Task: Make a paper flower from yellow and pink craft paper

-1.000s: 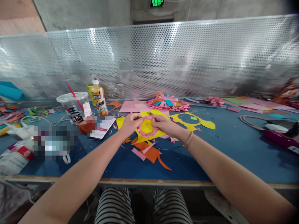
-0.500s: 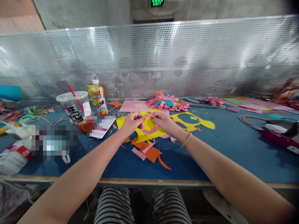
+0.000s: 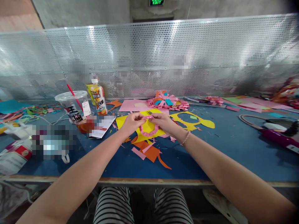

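Centrally, above the blue table, one pink paper ring, scalloped at its edge, was held between both hands. The left hand had its fingers curled in and pinched shut on the ring's upper left rim; the right hand, a thin bracelet at its wrist, had thumb and fingertips closed on the upper right rim, so that the two grips almost met at the top of the ring. The ring hung just over a yellow sheet, whether touching it could not be told. Orange and pink offcuts lay nearer the table's front edge. To the right of the hands lay a yellow cut-out frame; behind them, a pink sheet and a pile of pink paper flowers. To the left stood a clear plastic cup with a red straw, and beside it an orange juice bottle. A perforated metal screen closed the far side of the table.
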Demonstrator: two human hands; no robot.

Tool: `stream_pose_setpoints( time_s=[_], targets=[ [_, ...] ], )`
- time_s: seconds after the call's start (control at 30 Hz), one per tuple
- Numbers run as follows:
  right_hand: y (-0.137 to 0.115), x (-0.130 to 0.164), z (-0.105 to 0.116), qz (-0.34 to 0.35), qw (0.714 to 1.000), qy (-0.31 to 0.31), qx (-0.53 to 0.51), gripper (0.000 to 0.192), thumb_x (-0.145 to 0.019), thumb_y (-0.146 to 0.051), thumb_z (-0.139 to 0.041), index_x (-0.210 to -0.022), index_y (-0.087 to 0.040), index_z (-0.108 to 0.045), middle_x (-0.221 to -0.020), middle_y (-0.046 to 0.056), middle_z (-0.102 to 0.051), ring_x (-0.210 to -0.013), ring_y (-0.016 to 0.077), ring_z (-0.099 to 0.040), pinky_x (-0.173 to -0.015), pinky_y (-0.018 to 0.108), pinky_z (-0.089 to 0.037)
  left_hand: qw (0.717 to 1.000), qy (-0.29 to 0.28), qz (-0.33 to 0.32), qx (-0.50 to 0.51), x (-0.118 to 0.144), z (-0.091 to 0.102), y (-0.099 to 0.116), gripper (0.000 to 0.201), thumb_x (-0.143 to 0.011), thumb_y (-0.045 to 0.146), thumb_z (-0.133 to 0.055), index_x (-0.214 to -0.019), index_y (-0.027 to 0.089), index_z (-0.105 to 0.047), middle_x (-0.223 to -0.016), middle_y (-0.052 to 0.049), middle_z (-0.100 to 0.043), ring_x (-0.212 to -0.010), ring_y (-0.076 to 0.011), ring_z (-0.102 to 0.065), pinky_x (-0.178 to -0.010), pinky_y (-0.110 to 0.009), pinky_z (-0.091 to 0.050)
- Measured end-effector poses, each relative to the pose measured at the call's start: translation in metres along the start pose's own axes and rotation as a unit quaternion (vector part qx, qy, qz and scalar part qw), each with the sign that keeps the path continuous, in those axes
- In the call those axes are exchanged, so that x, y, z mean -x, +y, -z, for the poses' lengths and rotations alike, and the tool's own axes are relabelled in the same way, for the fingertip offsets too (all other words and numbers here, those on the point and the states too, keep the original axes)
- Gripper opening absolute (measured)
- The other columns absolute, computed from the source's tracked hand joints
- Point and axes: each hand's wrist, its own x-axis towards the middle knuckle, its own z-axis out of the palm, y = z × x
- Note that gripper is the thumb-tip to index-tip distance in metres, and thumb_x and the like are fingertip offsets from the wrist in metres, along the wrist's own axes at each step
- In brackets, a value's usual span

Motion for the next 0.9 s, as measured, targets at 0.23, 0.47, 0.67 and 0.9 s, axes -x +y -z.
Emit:
stream_pose_setpoints(
  time_s=[0.23, 0.47, 0.67, 0.9],
  targets=[
    [-0.0058, 0.0041, -0.0022, -0.001, 1.000, -0.026, -0.003, 0.024, -0.064, -0.037, -0.062, -0.064, -0.015, -0.053, -0.055, -0.006, -0.039, -0.046, 0.0043, -0.033, -0.041, 0.019, -0.030, 1.000, -0.005, -0.011, -0.017, 0.0005, 0.0002, -0.0008, 0.011, -0.066, 0.025, -0.057, -0.068, 0.014, -0.055, -0.062, 0.003, -0.052, -0.057, -0.0068, -0.047, -0.054, -0.020, -0.038],
    [-0.0018, 0.0014, -0.0011, 0.010, 0.999, -0.032, 0.014, 0.026, -0.066, -0.039, -0.062, -0.064, -0.015, -0.052, -0.059, -0.005, -0.039, -0.051, 0.0057, -0.037, -0.046, 0.020, -0.033, 1.000, -0.006, 0.000, -0.009, 0.0006, -0.0003, -0.0017, 0.009, -0.066, 0.023, -0.055, -0.068, 0.014, -0.055, -0.060, 0.004, -0.049, -0.054, -0.0057, -0.044, -0.049, -0.019, -0.034],
    [-0.0030, 0.0023, -0.0025, 0.019, 0.999, -0.027, 0.023, 0.027, -0.063, -0.035, -0.065, -0.059, -0.016, -0.046, -0.056, -0.007, -0.035, -0.050, 0.0048, -0.033, -0.045, 0.019, -0.030, 1.000, 0.001, -0.004, -0.013, 0.0001, -0.0009, -0.0002, 0.009, -0.066, 0.023, -0.054, -0.069, 0.015, -0.055, -0.060, 0.004, -0.051, -0.053, -0.0062, -0.046, -0.049, -0.018, -0.037],
    [-0.0081, 0.0056, -0.0032, -0.004, 0.999, -0.045, -0.026, 0.012, -0.065, -0.025, -0.060, -0.072, -0.016, -0.055, -0.061, -0.005, -0.045, -0.050, 0.0049, -0.041, -0.045, 0.018, -0.035, 0.989, 0.045, -0.072, -0.120, 0.0004, 0.0000, 0.0002, 0.011, -0.068, 0.019, -0.054, -0.079, 0.016, -0.054, -0.075, -0.001, -0.058, -0.068, -0.0105, -0.055, -0.061, -0.022, -0.045]
  ],
)
